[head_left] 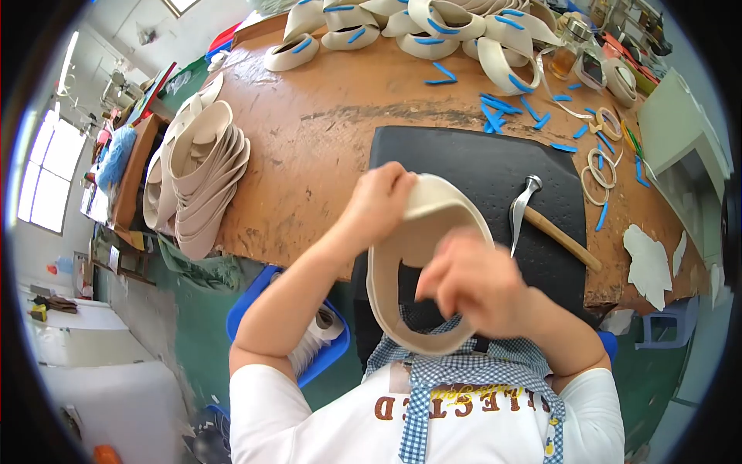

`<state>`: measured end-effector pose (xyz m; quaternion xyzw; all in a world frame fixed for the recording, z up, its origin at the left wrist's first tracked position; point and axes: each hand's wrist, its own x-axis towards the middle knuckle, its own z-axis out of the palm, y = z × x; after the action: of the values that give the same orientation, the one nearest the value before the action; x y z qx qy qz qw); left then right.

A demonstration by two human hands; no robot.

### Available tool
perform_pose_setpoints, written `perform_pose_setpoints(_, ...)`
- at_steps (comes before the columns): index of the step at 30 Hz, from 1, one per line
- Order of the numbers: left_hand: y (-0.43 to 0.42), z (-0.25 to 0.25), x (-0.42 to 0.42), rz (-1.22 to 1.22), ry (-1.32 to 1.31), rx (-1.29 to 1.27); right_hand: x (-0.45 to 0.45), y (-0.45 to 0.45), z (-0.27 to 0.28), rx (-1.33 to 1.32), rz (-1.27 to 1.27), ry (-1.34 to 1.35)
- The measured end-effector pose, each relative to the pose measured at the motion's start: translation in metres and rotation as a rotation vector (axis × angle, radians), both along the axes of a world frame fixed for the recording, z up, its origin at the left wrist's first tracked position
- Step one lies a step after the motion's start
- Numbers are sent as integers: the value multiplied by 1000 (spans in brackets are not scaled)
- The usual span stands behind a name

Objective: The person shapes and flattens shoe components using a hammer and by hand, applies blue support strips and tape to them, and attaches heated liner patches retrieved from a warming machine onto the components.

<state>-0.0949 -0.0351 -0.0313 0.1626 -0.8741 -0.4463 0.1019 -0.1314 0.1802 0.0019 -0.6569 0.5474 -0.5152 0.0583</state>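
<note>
Your left hand (379,203) has the beige loop piece (439,199) pinched at its upper-left rim, fingers folded over the edge. The piece is tilted, opening toward you, around the center of the frame, over the near edge of the black mat (471,155). Your right hand (483,284) is at the piece's right side, partly over the opening; fingers look bent but motion-blurred, so can't tell if they grip anything. 1 hammer (563,236) lies on the mat to the right, its wooden handle pointing to the lower right. Blue strips (495,110) are scattered past the mat toward the upper right. 1 nested stack of beige pieces (207,174) sits on the table (309,162) at left; more beige loops with blue strips (433,29) line the top edge. 1 blue bin (249,309) is below the table, lower left of center.
</note>
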Motion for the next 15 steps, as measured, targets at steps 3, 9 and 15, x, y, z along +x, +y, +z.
perform_pose_setpoints(3,-8,1,4,-32,-103,108,27,5,17,-106,-181,192)
perform_pose_setpoints(9,9,29,13,-125,-168,311,-23,-16,5,273,-510,87)
perform_pose_setpoints(15,1,10,10,-154,-203,441,-9,-15,-7,23,-373,390)
